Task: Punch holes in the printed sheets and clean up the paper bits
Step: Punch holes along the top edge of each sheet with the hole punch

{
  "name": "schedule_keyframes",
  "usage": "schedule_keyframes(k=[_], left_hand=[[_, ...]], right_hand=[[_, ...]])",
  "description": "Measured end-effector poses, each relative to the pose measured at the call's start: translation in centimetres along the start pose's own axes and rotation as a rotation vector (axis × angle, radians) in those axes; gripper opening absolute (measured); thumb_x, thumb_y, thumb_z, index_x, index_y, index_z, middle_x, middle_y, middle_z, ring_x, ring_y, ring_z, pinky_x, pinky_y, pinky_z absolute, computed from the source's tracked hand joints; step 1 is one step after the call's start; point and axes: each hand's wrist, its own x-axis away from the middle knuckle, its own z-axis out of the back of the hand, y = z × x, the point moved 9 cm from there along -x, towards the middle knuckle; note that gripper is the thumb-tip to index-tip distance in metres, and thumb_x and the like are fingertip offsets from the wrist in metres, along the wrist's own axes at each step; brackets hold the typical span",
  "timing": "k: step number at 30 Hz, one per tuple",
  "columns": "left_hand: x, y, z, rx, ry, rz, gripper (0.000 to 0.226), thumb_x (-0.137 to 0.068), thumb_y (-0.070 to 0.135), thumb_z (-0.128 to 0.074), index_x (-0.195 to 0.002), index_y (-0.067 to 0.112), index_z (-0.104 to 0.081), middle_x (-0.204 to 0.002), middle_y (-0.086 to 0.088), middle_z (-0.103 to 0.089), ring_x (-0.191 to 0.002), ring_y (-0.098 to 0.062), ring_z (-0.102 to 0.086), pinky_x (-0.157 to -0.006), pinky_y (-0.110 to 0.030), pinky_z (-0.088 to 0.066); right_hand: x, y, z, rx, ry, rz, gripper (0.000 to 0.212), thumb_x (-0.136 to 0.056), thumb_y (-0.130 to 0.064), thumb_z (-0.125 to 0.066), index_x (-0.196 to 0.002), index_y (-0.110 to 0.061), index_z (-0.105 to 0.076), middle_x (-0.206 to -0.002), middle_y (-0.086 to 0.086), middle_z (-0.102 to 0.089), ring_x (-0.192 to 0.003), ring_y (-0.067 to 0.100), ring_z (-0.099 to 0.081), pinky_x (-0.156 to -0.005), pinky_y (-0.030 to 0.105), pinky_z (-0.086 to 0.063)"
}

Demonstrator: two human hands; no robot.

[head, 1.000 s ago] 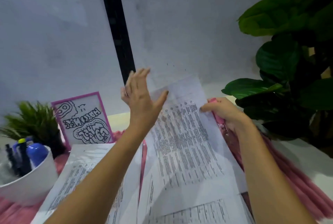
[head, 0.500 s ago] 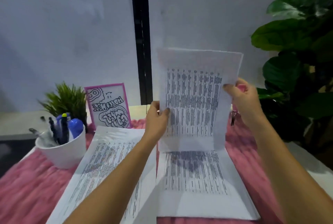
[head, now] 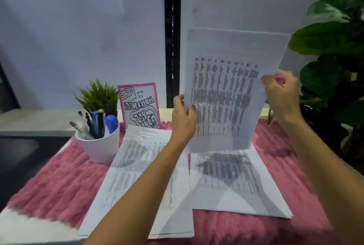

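At one o'clock, left hand and right hand pinch the white printed paper sheets upright; probably to even the edges.

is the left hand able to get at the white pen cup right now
Probably yes, once it lets go: the left hand pinches the raised printed sheets by their left edge. The white pen cup stands to its left on the pink rug, nothing standing between.

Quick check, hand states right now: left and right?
Left hand: pinches the left edge of the raised printed sheets.
Right hand: grips their right edge.
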Motion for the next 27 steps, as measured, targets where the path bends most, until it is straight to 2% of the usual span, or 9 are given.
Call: schedule_keyframes(k=[2,4,6,9,14,18,20,23,27], left_hand=[[0.2,1.6,2.8,-0.006,0.009,-0.001,0.044,-0.1,0.009,-0.049,-0.137,0.015,-0.027,-0.107,0.008,-0.049,-0.074,0.004,-0.049,-0.052,-0.002,-0.043],[0.3,1.9,5.9,-0.038,-0.008,0.044,0.043,-0.097,0.01,-0.053,-0.131,0.021,-0.029,-0.104,0.007,-0.051,-0.079,-0.001,-0.054,-0.053,-0.008,-0.044],[1.0,1.1,9.8,-0.166,-0.003,0.08,0.025,-0.093,0.009,-0.056,-0.114,0.02,-0.046,-0.098,0.007,-0.054,-0.083,-0.007,-0.054,-0.062,-0.016,-0.041],[3.3,-1.8,15.9,-0.272,0.052,0.194,0.011,-0.09,0.004,-0.059,-0.096,0.012,-0.064,-0.089,0.002,-0.062,-0.08,-0.012,-0.056,-0.066,-0.019,-0.043],[8.2,-8.7,20.1,-0.423,-0.09,0.511,0.013,-0.09,0.002,-0.06,-0.094,0.012,-0.068,-0.094,-0.006,-0.069,-0.087,-0.02,-0.066,-0.084,-0.035,-0.056],[9.9,-10.8,20.6,-0.495,-0.088,0.546,0.018,-0.084,-0.005,-0.058,-0.086,0.003,-0.074,-0.085,-0.003,-0.069,-0.077,-0.018,-0.065,-0.07,-0.027,-0.053],[10.0,-10.8,20.6,-0.529,-0.063,0.493,0.018,-0.076,-0.006,-0.054,-0.071,-0.001,-0.071,-0.072,-0.006,-0.063,-0.065,-0.019,-0.057,-0.06,-0.03,-0.045],[10.0,-10.8,20.7,-0.597,-0.036,0.456,0.021,-0.069,-0.003,-0.052,-0.062,0.011,-0.067,-0.067,-0.005,-0.055,-0.062,-0.015,-0.048,-0.055,-0.031,-0.04],[9.1,-10.3,20.4,-0.782,-0.026,0.463,0.019,-0.073,-0.002,-0.058,-0.065,0.01,-0.071,-0.074,-0.007,-0.066,-0.065,-0.023,-0.057,-0.06,-0.039,-0.054]], right_hand=[[-0.6,-1.6,-0.5,-0.005,0.021,-0.024,0.031,-0.087,-0.03,-0.055,-0.082,0.0,-0.059,-0.08,0.009,-0.054,-0.068,0.023,-0.05,-0.062,0.034,-0.045],[-0.6,-2.3,-2.5,0.001,-0.064,-0.099,0.018,-0.088,-0.021,-0.057,-0.074,-0.009,-0.054,-0.066,0.004,-0.041,-0.06,0.019,-0.039,-0.055,0.029,-0.036],[0.9,-1.5,-6.1,-0.031,-0.242,-0.251,0.023,-0.088,-0.015,-0.058,-0.068,-0.015,-0.046,-0.063,0.002,-0.035,-0.053,0.018,-0.035,-0.045,0.021,-0.032],[6.2,2.0,-12.6,0.047,-0.612,-0.472,0.011,-0.088,-0.012,-0.059,-0.079,-0.009,-0.052,-0.069,0.006,-0.045,-0.05,0.017,-0.041,-0.042,0.021,-0.035],[13.3,5.9,-20.1,0.376,-0.924,-0.437,0.024,-0.083,-0.003,-0.056,-0.065,-0.01,-0.042,-0.06,0.003,-0.043,-0.036,0.014,-0.038,-0.034,0.019,-0.029],[15.3,7.6,-22.9,0.543,-1.012,-0.384,0.018,-0.055,-0.011,-0.054,-0.069,-0.006,-0.044,-0.062,0.004,-0.045,-0.046,0.016,-0.04,-0.044,0.022,-0.028],[15.5,8.0,-23.5,0.607,-1.04,-0.351,0.016,-0.066,-0.013,-0.056,-0.076,-0.006,-0.046,-0.072,0.005,-0.049,-0.057,0.018,-0.047,-0.047,0.022,-0.033],[15.2,7.9,-23.1,0.659,-0.965,-0.301,0.007,-0.085,-0.017,-0.051,-0.084,-0.011,-0.051,-0.09,0.004,-0.058,-0.08,0.022,-0.057,-0.059,0.026,-0.043],[14.7,8.2,-22.3,0.797,-0.812,-0.196,0.046,-0.088,-0.03,-0.053,-0.133,-0.02,-0.047,-0.127,0.011,-0.054,-0.105,0.031,-0.059,-0.074,0.033,-0.048]])
